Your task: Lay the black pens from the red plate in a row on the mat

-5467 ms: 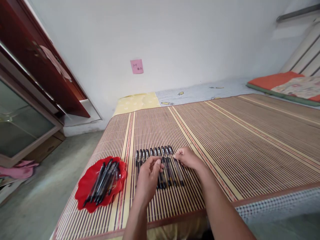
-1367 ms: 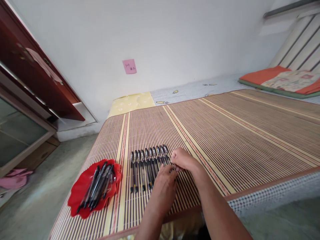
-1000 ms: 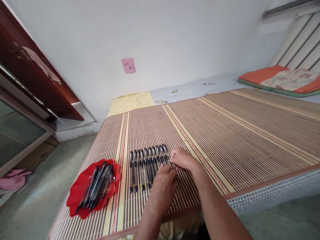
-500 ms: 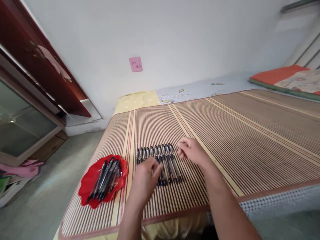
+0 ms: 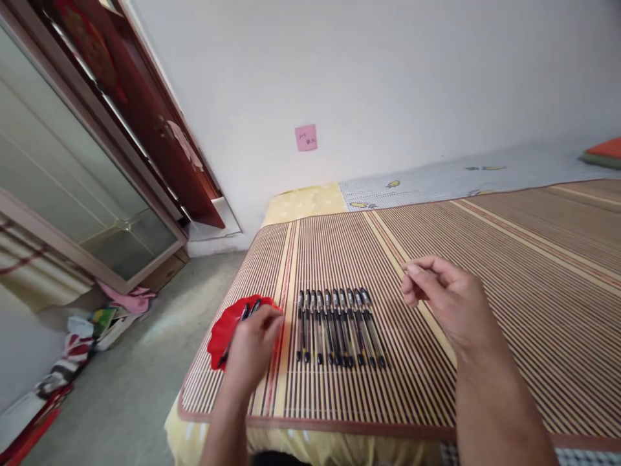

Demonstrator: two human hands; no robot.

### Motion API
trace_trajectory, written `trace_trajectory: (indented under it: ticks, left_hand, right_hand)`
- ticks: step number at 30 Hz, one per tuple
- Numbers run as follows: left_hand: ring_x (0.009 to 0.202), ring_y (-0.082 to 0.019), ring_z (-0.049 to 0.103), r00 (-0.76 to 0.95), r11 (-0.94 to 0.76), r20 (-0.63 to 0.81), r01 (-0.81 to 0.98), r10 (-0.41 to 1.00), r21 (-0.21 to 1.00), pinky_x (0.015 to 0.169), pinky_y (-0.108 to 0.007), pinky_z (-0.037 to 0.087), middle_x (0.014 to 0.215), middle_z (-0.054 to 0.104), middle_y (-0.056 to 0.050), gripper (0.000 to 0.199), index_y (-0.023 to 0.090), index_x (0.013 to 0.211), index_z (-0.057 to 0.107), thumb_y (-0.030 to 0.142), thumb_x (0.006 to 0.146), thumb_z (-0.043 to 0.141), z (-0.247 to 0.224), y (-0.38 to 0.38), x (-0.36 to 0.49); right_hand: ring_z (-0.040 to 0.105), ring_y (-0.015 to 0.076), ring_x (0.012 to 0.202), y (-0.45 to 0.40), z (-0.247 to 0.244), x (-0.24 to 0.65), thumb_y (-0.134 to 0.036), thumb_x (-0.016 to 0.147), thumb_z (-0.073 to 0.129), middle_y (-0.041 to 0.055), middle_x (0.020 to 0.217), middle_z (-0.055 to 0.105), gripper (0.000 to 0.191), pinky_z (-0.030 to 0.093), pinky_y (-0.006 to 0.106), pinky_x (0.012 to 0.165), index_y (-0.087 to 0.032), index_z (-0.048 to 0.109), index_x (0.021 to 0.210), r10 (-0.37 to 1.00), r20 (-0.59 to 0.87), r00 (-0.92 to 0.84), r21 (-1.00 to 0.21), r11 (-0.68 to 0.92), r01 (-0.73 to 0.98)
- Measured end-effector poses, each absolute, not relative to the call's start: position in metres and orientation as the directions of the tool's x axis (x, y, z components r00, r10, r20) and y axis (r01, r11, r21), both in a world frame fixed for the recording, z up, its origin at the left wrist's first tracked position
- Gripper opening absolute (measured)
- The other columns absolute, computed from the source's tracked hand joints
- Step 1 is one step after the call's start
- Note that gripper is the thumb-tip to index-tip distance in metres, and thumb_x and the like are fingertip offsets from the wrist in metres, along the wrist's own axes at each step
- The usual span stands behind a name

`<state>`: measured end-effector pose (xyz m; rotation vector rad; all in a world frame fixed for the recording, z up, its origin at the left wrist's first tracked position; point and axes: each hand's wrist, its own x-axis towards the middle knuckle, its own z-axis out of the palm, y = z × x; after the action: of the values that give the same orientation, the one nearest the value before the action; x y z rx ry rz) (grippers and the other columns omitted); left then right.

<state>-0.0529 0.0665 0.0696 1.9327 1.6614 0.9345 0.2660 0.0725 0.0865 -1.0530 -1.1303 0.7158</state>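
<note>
Several black-capped clear pens (image 5: 334,327) lie side by side in a row on the striped mat (image 5: 417,395), caps toward the wall. A red scalloped dish (image 5: 220,333) sits left of the row with more black pens (image 5: 246,312) in it, partly covered by my hand. My left hand (image 5: 255,340) hovers over the dish's right side, fingers loosely bent, thumb a little apart, no pen visible in it. To the right of the row, my right hand (image 5: 441,294) is raised above the mat, thumb and fingertips pressed together with nothing visible between them.
The mat covers a bed beside a white wall (image 5: 427,77) bearing a pink note (image 5: 306,138). A folded orange and green cloth item (image 5: 604,154) lies at far right. Left of the bed are the floor (image 5: 145,362), a glass-panelled cabinet (image 5: 97,194) and a dark red door (image 5: 160,149).
My left hand has moved left from above the pen row to the dish. My right hand has drawn away to the right of the row. The view has turned left.
</note>
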Motion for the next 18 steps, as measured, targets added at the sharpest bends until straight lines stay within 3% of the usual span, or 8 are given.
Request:
trace_trajectory:
  ticks: [2, 3, 7, 14, 18]
  left_hand:
    - [0.067, -0.021, 0.062, -0.173, 0.038, 0.196, 0.834, 0.965, 0.550, 0.064, -0.029, 0.041, 0.069, 0.067, 0.000, 0.019, 0.023, 0.080, 0.065, 0.033, 0.091, 0.054, 0.062, 0.080, -0.086]
    - [0.070, -0.022, 0.064, -0.209, 0.101, 0.178, 0.872, 0.962, 0.479, 0.066, -0.030, 0.042, 0.073, 0.069, -0.002, 0.018, 0.022, 0.083, 0.066, 0.032, 0.091, 0.053, 0.057, 0.087, -0.099]
    - [0.086, -0.026, 0.067, -0.175, 0.145, 0.125, 0.964, 0.977, 0.222, 0.069, -0.031, 0.042, 0.091, 0.074, -0.008, 0.020, 0.020, 0.093, 0.068, 0.034, 0.091, 0.053, 0.034, 0.110, -0.123]
    - [0.088, -0.029, 0.069, -0.251, 0.236, 0.078, 0.957, 0.965, 0.170, 0.065, -0.031, 0.041, 0.089, 0.074, -0.010, 0.021, 0.020, 0.089, 0.064, 0.039, 0.091, 0.055, 0.020, 0.125, -0.124]
    - [0.083, -0.028, 0.069, -0.258, 0.247, 0.043, 0.952, 0.965, 0.183, 0.063, -0.031, 0.041, 0.081, 0.073, -0.009, 0.018, 0.020, 0.080, 0.063, 0.034, 0.089, 0.055, 0.024, 0.125, -0.128]
  right_hand:
    - [0.060, 0.0110, 0.051, 0.070, 0.088, 0.270, -0.034, 0.087, 0.070, -0.0005, 0.064, 0.065, 0.015, 0.053, 0.022, 0.048, -0.019, 0.068, 0.086, 0.847, 0.383, 0.367, -0.917, 0.397, 0.041]
    - [0.060, 0.0108, 0.051, 0.069, 0.089, 0.272, -0.033, 0.088, 0.070, -0.0009, 0.064, 0.065, 0.014, 0.053, 0.022, 0.048, -0.019, 0.068, 0.087, 0.833, 0.391, 0.392, -0.911, 0.410, 0.036]
    - [0.059, 0.0100, 0.050, 0.065, 0.091, 0.280, -0.032, 0.089, 0.068, -0.0018, 0.063, 0.064, 0.013, 0.053, 0.021, 0.049, -0.019, 0.069, 0.089, 0.794, 0.403, 0.455, -0.895, 0.447, 0.014]
    - [0.059, 0.0102, 0.050, 0.064, 0.091, 0.290, -0.032, 0.090, 0.067, -0.0017, 0.064, 0.064, 0.013, 0.053, 0.021, 0.049, -0.019, 0.069, 0.090, 0.797, 0.390, 0.462, -0.899, 0.437, 0.005]
    - [0.058, 0.0102, 0.050, 0.062, 0.092, 0.294, -0.033, 0.089, 0.067, -0.0017, 0.064, 0.064, 0.013, 0.052, 0.021, 0.049, -0.020, 0.068, 0.089, 0.803, 0.377, 0.461, -0.902, 0.432, -0.016]
